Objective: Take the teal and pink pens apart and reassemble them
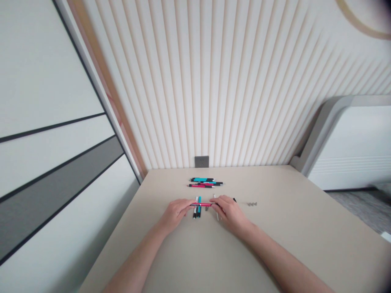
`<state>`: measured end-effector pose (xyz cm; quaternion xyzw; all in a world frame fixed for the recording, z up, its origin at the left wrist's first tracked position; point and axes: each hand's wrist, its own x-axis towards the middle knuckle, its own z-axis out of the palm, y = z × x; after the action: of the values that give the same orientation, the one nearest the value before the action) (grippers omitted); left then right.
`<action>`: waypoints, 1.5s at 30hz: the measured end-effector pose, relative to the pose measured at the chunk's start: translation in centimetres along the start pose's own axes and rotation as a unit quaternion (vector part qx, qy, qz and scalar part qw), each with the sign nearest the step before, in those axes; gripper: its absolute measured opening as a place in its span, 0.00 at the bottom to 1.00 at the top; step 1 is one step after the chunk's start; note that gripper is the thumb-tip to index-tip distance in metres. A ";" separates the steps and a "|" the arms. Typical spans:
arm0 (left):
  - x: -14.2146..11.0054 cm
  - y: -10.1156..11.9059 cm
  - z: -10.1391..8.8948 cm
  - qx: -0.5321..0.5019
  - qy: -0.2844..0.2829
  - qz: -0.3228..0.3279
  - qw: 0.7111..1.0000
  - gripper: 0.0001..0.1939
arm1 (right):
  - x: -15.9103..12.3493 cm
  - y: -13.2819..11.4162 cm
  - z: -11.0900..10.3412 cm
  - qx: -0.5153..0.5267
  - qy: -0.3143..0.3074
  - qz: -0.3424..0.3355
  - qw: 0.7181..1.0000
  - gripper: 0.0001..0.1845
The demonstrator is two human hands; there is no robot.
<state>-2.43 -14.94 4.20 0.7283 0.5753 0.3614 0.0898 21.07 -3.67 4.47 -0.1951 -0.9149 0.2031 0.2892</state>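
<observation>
A red pen (205,204) is held level between both hands, just above the table. My left hand (176,211) pinches its left end, and my right hand (229,209) grips its black right end. Beneath the red pen lie a white pen part (194,213) and a turquoise pen part (199,210), side by side, both with dark lower ends. A thin white stick (218,217) lies partly hidden under my right hand. A small dark piece (207,208) rests near it, too small to name.
Behind the hands lie several assembled pens (204,182), turquoise and red with black grips. Several small metallic pieces (252,204) sit to the right, and a black piece (234,200) lies beside my right hand. A wall socket (202,161) is above the table's (189,260) back edge.
</observation>
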 end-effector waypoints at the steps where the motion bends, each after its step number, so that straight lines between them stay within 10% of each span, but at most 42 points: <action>1: 0.0 0.0 0.0 -0.003 -0.001 -0.002 1.000 0.19 | 0.0 0.0 0.0 0.002 0.000 -0.003 1.000 0.11; 21: 0.2 0.6 -0.1 -0.032 0.026 -0.075 0.996 0.16 | 0.0 -0.1 -0.4 -0.047 0.083 -0.023 0.995 0.07; 35: -0.2 -0.2 -1.2 -0.043 0.104 -0.119 0.986 0.14 | -0.2 0.1 -1.5 -0.075 0.018 0.004 0.997 0.08; 45: -0.3 0.1 -1.3 -0.006 0.128 -0.118 0.985 0.12 | -0.9 -1.4 0.0 -0.032 -0.139 -0.164 0.976 0.08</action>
<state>-3.20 -15.59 5.00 0.6021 0.6619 0.4422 0.0622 21.41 -5.27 4.73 -0.0216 -0.9718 0.1483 0.1821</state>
